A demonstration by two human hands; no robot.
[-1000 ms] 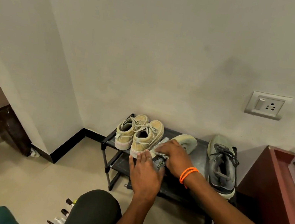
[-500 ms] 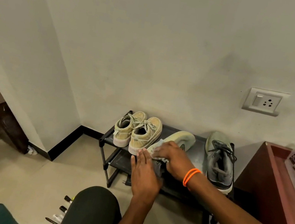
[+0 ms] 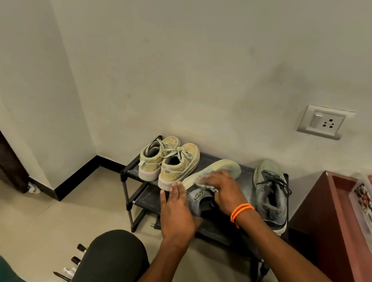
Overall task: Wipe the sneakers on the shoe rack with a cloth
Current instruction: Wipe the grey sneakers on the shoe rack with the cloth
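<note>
- Your rack (image 3: pixel 246 169) backs against the wall (image 3: pixel 216 72); reach it from the front or above.
- Tan pair (image 3: pixel 169 160) crowds the left end, just beside the sneaker (image 3: pixel 219 168).
- Grey shoe (image 3: pixel 270 192) and red cabinet (image 3: pixel 330 214) hem the right.
- Bare shelf shows between sneaker and grey shoe.

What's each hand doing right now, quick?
Left hand: open, straight fingers steadying the grey sneaker.
Right hand: presses the cloth onto that sneaker; its grip cannot be told.
</note>
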